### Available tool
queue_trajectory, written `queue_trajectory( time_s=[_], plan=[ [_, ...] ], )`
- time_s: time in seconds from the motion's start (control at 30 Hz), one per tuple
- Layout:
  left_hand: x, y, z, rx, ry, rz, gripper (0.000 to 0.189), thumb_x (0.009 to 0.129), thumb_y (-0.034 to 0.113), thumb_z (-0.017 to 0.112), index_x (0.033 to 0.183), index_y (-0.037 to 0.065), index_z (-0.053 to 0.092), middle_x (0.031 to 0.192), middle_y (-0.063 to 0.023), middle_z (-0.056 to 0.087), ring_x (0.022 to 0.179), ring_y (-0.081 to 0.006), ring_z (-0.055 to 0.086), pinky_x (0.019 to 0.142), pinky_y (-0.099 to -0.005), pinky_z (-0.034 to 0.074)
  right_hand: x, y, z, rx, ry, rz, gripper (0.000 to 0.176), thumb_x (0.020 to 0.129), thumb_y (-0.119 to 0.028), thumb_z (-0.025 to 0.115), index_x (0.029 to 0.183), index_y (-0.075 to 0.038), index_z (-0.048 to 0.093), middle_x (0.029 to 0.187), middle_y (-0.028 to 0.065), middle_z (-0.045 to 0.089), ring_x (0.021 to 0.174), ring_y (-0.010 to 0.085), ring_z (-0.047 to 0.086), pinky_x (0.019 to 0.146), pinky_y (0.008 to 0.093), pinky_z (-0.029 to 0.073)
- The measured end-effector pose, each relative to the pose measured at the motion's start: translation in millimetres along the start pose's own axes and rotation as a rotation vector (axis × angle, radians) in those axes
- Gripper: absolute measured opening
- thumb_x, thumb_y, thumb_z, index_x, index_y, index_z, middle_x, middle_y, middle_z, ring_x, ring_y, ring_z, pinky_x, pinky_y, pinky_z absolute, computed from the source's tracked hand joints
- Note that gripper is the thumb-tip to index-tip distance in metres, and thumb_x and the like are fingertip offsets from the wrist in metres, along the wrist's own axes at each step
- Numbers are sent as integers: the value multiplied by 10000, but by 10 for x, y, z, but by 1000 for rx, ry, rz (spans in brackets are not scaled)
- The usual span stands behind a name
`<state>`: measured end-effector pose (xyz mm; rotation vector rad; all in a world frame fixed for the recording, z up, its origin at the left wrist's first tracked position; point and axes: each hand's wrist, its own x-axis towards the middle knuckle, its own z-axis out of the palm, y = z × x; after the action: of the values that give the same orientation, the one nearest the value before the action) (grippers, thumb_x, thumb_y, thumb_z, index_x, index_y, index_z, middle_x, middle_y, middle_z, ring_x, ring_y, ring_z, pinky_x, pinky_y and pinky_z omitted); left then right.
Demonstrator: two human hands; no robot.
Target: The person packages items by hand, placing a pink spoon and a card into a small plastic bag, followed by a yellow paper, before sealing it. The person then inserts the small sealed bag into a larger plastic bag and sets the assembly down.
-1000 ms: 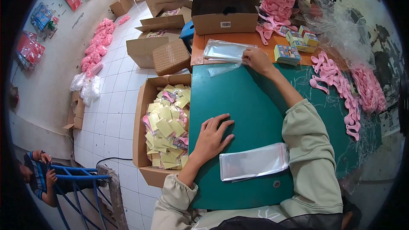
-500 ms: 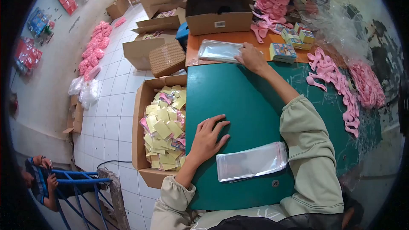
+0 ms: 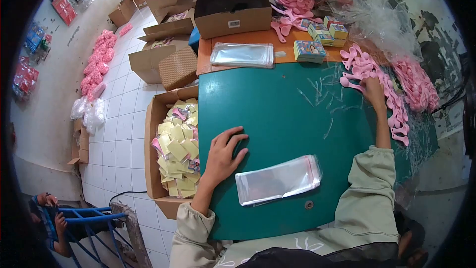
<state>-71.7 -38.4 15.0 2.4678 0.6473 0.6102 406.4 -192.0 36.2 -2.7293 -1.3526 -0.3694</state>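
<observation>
My left hand (image 3: 222,155) rests on the green tabletop, fingers apart and holding nothing. To its right lies a stack of clear plastic bags (image 3: 279,180). My right hand (image 3: 374,92) is at the far right, over a long heap of pink plastic spoons (image 3: 381,78). Its fingers are curled down around the handle end of a pink spoon (image 3: 350,83) at the heap's left side; the fingertips are partly hidden. A second stack of clear bags (image 3: 242,55) sits on the orange strip at the back, near bundled small printed cards (image 3: 310,51).
Left of the table stands a carton (image 3: 153,156) full of packets with yellow cards. An open brown box (image 3: 233,15) stands at the back. More spoons fill a clear bag (image 3: 416,84) at right. Plastic scraps lie on the green top (image 3: 277,104). Another person (image 3: 49,218) sits lower left.
My right hand has left the rear bag stack and moved right to the pink spoons, closing there. My left hand stays on the table. The whole view has shifted slightly.
</observation>
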Motion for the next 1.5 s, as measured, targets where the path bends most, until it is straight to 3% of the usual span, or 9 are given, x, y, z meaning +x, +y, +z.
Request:
queue_trajectory(
  time_s=[0.2,0.5,0.63,0.73,0.87,1.07,1.27,1.33,1.5],
  plan=[
    [98,-26,-184,-255,-126,-22,320,837,196,604,1125,71,541,1230,-116,496,1115,-303,495,916,-371,403,-151,62,91,-66,181,-138,164,766,-140,627,906,-53,625,947,111,548,909,291,500,778,419,398],
    [343,601,-196,-91,-423,56,254,834,249,615,993,53,586,950,-118,554,869,-285,589,726,-379,485,-325,-191,-420,677,368,-60,254,907,-200,514,1057,-10,591,1076,141,563,1021,259,527,878,329,399],
    [281,796,262,-26,-329,154,269,815,271,629,953,47,570,903,-125,537,823,-301,573,706,-396,475,-431,-368,-419,593,476,-178,186,890,-160,542,999,-19,598,855,86,593,789,193,570,736,280,437],
    [291,785,348,-51,-293,142,274,819,268,629,967,50,555,891,-127,521,840,-295,569,708,-388,475,-510,-401,-400,675,272,128,144,865,-148,582,945,-30,602,749,22,575,672,95,534,634,229,423],
    [326,770,339,-212,-200,44,286,833,232,630,1025,38,546,949,-134,531,900,-273,576,736,-358,486,-627,-628,-377,1114,191,120,140,863,-166,602,878,-28,610,713,-16,559,638,53,499,586,191,394],
    [370,720,357,-780,-33,-268,311,880,176,591,1120,-10,525,1096,-124,571,885,-155,604,732,-279,509,-961,-1489,-533,1463,-283,-105,177,886,-172,580,942,-6,610,779,9,583,714,76,545,659,213,449],
    [371,506,301,-831,-110,-304,188,907,147,549,1002,-12,580,813,-41,615,737,-85,584,646,-226,496,-820,-1104,-766,1429,-694,-319,261,852,-173,621,1049,-4,591,957,88,613,858,162,611,749,273,496],
    [365,479,277,-871,-51,-335,183,908,151,544,973,-15,586,788,-38,618,702,-75,577,610,-221,493,-739,-817,-799,1557,-424,129,362,815,-180,651,1115,3,565,1133,164,553,935,207,609,784,303,503],
    [414,422,308,-835,36,-316,186,900,151,551,964,-17,594,795,-54,638,715,-89,603,633,-235,504,-808,-443,-177,74,489,3,418,816,-178,636,1169,19,528,1240,174,456,996,228,580,787,317,501]
  ],
)
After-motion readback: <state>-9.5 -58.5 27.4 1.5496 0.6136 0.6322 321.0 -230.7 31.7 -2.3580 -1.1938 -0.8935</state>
